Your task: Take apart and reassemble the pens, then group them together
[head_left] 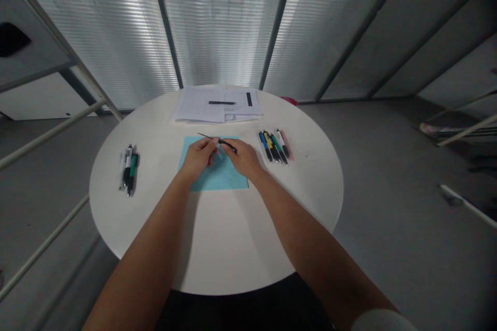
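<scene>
We hold a slim dark implement at the far side of a turquoise sheet, which lies on a round white table. Our left hand pinches the implement near its middle, thumb against fingertips, and the thin end projects beyond the pinch, away to the left. Our right hand closes about the thicker end, its fingers curled. The exact kind of implement cannot be told at this size, nor whether it touches the sheet.

For good control, we judge it best to keep the left pinch light and close to where the narrow part begins, to steady the thick end with the right, and to keep both parts in line so that the thin one does not bend.

To our right lie several pens, side by side; to our left, a smaller group of pens. Beyond the sheet, a black pen rests across a stack of papers.
</scene>
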Available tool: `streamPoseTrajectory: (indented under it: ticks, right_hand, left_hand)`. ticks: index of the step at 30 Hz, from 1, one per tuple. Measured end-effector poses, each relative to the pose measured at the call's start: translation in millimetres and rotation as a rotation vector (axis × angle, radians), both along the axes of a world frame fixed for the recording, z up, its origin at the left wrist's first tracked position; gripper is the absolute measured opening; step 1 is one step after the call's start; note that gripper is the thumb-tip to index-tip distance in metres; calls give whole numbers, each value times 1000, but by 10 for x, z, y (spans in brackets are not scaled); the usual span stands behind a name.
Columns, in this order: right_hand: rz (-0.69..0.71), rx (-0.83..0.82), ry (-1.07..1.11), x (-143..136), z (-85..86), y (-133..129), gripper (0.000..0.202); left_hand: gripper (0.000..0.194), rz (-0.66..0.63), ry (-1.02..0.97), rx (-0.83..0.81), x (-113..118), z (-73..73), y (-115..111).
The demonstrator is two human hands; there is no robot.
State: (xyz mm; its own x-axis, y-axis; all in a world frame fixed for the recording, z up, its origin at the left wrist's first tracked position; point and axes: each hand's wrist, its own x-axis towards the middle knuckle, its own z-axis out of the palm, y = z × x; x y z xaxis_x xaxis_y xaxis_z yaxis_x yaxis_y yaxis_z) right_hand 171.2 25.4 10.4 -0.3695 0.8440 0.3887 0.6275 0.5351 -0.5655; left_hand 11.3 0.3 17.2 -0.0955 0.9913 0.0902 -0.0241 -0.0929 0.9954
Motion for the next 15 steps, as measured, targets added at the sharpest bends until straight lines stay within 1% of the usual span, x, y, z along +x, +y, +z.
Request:
streamPoseTrajectory:
  ticks: [4, 9, 12, 15]
  right_hand:
    - [-72, 7, 140, 4, 11, 3, 37]
    - [-177, 40, 219, 19, 31, 9, 39]
    - [-180, 87, 180, 16, 5, 29, 34]
    - [-136, 99, 72, 7, -29, 49, 25]
  left_hand:
    - [31, 7, -45, -32, -4, 10, -7]
    - [23, 36, -105, -58, -20, 11, -6]
    - [23, 40, -132, -51, -28, 5, -5]
    - [21, 34, -171, -32, -40, -9, 0]
